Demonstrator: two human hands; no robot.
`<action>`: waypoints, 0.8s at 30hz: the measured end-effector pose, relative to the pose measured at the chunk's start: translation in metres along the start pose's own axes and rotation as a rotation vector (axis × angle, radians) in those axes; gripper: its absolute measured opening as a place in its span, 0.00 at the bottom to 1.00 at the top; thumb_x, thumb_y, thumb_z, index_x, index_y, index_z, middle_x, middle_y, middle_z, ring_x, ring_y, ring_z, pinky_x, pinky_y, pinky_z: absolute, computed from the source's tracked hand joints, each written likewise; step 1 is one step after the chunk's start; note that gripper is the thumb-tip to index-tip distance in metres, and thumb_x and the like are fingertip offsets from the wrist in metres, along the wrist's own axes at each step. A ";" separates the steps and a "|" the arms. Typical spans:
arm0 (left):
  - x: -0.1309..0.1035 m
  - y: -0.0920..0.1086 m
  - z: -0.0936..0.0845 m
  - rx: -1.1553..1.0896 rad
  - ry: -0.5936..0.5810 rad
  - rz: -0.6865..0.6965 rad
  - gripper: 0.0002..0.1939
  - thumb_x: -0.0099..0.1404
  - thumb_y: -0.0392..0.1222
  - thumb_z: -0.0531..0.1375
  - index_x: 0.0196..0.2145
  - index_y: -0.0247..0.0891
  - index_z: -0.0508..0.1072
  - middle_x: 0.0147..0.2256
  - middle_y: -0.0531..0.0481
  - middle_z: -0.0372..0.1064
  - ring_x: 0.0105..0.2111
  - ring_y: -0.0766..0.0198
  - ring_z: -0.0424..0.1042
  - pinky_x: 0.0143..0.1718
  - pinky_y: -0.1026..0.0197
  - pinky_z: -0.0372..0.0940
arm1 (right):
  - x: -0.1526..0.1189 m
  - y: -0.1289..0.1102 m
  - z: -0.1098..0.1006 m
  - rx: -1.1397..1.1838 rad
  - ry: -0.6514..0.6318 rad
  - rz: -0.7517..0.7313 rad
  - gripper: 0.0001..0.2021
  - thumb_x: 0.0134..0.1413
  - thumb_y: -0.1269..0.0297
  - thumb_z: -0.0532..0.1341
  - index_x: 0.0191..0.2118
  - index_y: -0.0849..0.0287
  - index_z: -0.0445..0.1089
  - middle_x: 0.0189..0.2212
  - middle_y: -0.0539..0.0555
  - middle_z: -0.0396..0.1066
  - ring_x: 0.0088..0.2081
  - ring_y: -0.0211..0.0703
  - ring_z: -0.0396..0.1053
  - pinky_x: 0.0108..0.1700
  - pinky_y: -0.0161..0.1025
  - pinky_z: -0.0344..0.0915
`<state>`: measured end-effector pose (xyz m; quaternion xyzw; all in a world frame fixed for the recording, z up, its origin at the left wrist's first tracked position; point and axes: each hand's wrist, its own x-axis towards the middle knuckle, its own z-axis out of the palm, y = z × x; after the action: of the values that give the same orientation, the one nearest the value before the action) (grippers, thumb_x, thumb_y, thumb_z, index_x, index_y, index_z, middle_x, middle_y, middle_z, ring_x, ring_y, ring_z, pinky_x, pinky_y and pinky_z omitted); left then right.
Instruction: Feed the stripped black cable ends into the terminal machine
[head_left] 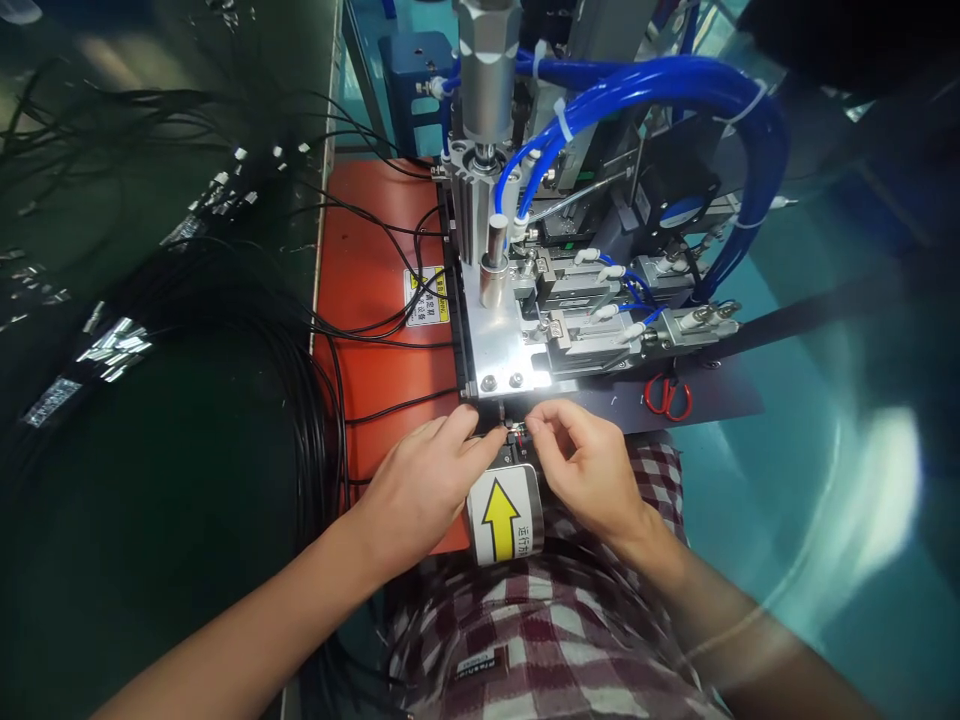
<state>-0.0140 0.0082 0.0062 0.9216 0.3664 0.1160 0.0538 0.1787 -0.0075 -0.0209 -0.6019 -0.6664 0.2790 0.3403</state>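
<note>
A worker's bare hands meet over a small part (517, 430) on a black fixture (514, 452) at the near end of a machine (499, 345). The left hand (416, 485), at 8 o'clock from the part, comes in with thumb and forefinger apart, one tip at the part's left end; its other fingers are largely hidden, and whether it clamps anything cannot be told. The right hand (592, 470), at 4 o'clock, has thumb and forefinger pinched together on the part's right end, an open loop between them.

At 6 o'clock, just below the fixture, a white label (484, 540) bears a yellow arrow pointing to 12 and Chinese characters, of which "运行" can be read. At 11 o'clock, a yellow-and-white sticker (427, 297) on the orange board (375, 225) reads "WARNING" above Chinese text, partly crossed by black cables (319, 430) that bunch at 9 o'clock. The worker's checked shirt (570, 640), at 6, carries a dark tag (480, 664) whose lettering is too blurred to read. Blue tubes (675, 80) arch at 1 o'clock; red-handled scissors (667, 397) lie near 3 o'clock, apart from the right hand.
</note>
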 end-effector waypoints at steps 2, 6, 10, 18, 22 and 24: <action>0.000 0.000 0.000 -0.006 -0.002 0.000 0.18 0.67 0.31 0.46 0.48 0.33 0.71 0.32 0.47 0.62 0.27 0.63 0.65 0.26 0.64 0.65 | 0.000 0.000 -0.001 -0.013 -0.034 -0.008 0.05 0.60 0.69 0.54 0.33 0.58 0.66 0.26 0.50 0.68 0.27 0.40 0.65 0.29 0.35 0.58; 0.001 0.000 -0.001 -0.010 -0.001 0.001 0.17 0.67 0.31 0.46 0.47 0.33 0.72 0.31 0.47 0.62 0.27 0.64 0.64 0.25 0.64 0.64 | 0.002 -0.001 0.000 0.003 -0.093 0.048 0.06 0.61 0.68 0.53 0.33 0.57 0.64 0.26 0.51 0.68 0.26 0.40 0.64 0.29 0.36 0.57; 0.002 -0.001 -0.001 -0.002 0.009 0.009 0.18 0.67 0.31 0.45 0.47 0.32 0.72 0.31 0.47 0.62 0.26 0.64 0.64 0.25 0.64 0.64 | 0.007 0.004 0.001 0.171 -0.186 0.203 0.09 0.61 0.64 0.53 0.30 0.58 0.64 0.24 0.49 0.65 0.24 0.39 0.61 0.27 0.35 0.56; 0.002 -0.001 0.000 0.004 0.031 0.027 0.19 0.67 0.29 0.45 0.47 0.31 0.72 0.31 0.46 0.64 0.27 0.62 0.66 0.25 0.63 0.65 | -0.005 0.012 0.002 0.515 -0.203 0.464 0.13 0.56 0.54 0.58 0.32 0.61 0.68 0.20 0.46 0.61 0.20 0.35 0.54 0.21 0.33 0.52; 0.004 -0.001 0.000 -0.003 0.043 0.033 0.18 0.68 0.29 0.45 0.45 0.31 0.73 0.30 0.47 0.64 0.26 0.63 0.66 0.25 0.64 0.65 | -0.015 0.000 0.010 0.716 -0.216 0.590 0.15 0.48 0.51 0.63 0.30 0.61 0.68 0.17 0.44 0.57 0.17 0.33 0.51 0.18 0.32 0.49; 0.004 -0.001 -0.001 -0.001 0.045 0.033 0.18 0.67 0.29 0.45 0.45 0.31 0.73 0.30 0.47 0.64 0.26 0.63 0.66 0.25 0.64 0.64 | -0.016 -0.005 0.011 0.698 -0.171 0.580 0.14 0.48 0.52 0.63 0.28 0.60 0.67 0.17 0.45 0.58 0.17 0.34 0.53 0.18 0.32 0.51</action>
<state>-0.0123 0.0118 0.0075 0.9248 0.3520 0.1375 0.0440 0.1675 -0.0237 -0.0252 -0.5875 -0.3623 0.6191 0.3745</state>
